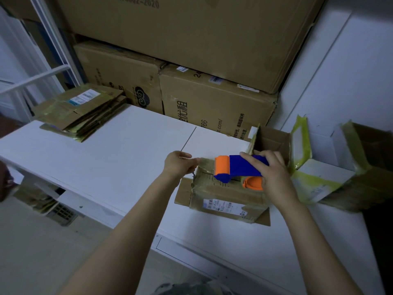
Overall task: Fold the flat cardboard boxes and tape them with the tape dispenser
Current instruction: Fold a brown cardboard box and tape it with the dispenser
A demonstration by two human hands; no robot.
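- My right hand is gripping the dispenser atop the box.
- My left hand is pinching the tape just left of it; the seam is running rightward.

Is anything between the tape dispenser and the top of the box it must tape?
Nothing visible does. The right hand holds the tape dispenser directly over the box top. The left hand pinches at the box's left edge, beside the dispenser, not under it.
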